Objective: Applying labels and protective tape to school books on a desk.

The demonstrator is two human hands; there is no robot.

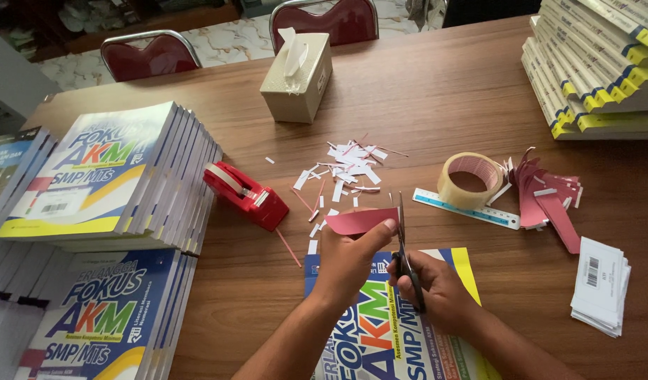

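Note:
My left hand [348, 257] pinches a small strip of pink-red paper [361, 220] by its right end, holding it flat above the table. My right hand [436, 285] grips a pair of black-handled scissors [404, 246], blades pointing away from me, right beside the strip's right edge. Both hands hover over a colourful book [380, 331] lying in front of me. Beyond them lie several white and pink paper scraps [348, 169].
A red tape dispenser [245, 195] sits left of the scraps, next to stacks of books [113, 176]. To the right lie a roll of clear tape [469, 179], a ruler [464, 208], pink offcuts [549, 197] and white labels [600, 285]. Farther back are a tissue box [297, 77], another book stack [598, 63] and two chairs.

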